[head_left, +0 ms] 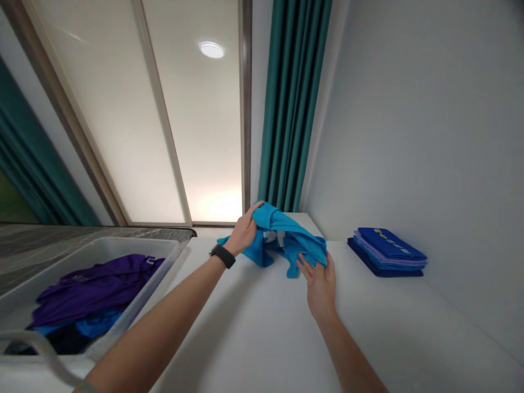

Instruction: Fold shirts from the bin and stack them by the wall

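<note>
A bright blue garment (282, 226), perhaps a T-shirt, is held up between my hands over the white table (262, 333). My left hand (243, 229), with a dark watch on its wrist, is closed on the upper left edge of the cloth. At the lower right edge, my right hand (320, 281) grips the fabric, its thumb side hidden partly by the cloth. Between the hands the fabric sags open with a gap in it, and its lower folds hang close to the tabletop. Whether they touch it I cannot tell.
To the right, against the wall, lies a stack of folded blue and purple clothes (387, 254). On the left stands a white plastic bin (153, 297) with a rumpled purple garment (98, 286) over blue and dark ones. Green curtains (292, 109) hang behind the table.
</note>
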`<state>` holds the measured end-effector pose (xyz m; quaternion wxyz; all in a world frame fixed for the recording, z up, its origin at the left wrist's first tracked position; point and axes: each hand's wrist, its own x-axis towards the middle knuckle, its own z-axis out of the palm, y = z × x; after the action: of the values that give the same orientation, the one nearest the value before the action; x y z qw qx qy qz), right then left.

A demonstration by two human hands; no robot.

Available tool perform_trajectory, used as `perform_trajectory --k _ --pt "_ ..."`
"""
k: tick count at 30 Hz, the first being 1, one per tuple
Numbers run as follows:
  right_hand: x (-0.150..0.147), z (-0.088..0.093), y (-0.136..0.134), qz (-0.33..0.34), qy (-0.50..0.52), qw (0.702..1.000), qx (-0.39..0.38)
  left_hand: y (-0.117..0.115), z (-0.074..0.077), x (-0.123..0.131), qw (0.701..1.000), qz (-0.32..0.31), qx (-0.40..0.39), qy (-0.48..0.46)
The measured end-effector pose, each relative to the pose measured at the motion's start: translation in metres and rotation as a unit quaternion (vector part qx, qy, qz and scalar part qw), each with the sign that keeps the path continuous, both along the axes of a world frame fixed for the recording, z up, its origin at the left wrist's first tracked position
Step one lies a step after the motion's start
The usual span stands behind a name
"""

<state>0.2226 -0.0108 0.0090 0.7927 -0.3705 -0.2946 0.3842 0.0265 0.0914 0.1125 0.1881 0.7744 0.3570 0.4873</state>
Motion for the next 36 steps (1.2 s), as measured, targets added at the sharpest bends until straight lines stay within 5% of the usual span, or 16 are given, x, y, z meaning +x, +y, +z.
perform_trajectory --k 3,6,11,14,20,24,29,36 --pt "0.001 -0.011 0.005 0.017 -0.063 0.998 -0.020 -0.002 -0.050 -0.042 0.991 0.067 -0.064 0.096" --pt "-0.008 -0.026 0.006 0.046 -0.289 0.955 -0.045 -0.007 -0.095 -0.079 0.954 0.110 -0.138 0.243" --pt "-0.042 -0.043 0.014 0.155 -0.671 0.725 0.000 -0.011 -0.126 -0.096 0.919 0.115 -0.139 0.350" --pt "-0.051 -0.043 0.041 0.142 -0.741 0.656 -0.031 0.002 -0.132 -0.088 0.919 0.112 -0.110 0.361" --pt "-0.025 -0.041 0.121 0.041 -0.704 0.700 -0.113 0.046 -0.146 -0.069 0.941 0.145 -0.108 0.285" --pt "-0.004 -0.045 0.148 -0.009 -0.647 0.750 -0.137 0.070 -0.147 -0.067 0.942 0.212 -0.120 0.229" --pt "0.010 -0.050 0.148 -0.071 -0.548 0.824 -0.121 0.077 -0.144 -0.074 0.938 0.299 -0.112 0.135" --pt "0.017 -0.051 0.115 -0.103 -0.463 0.875 -0.097 0.056 -0.140 -0.074 0.936 0.271 -0.145 0.174"
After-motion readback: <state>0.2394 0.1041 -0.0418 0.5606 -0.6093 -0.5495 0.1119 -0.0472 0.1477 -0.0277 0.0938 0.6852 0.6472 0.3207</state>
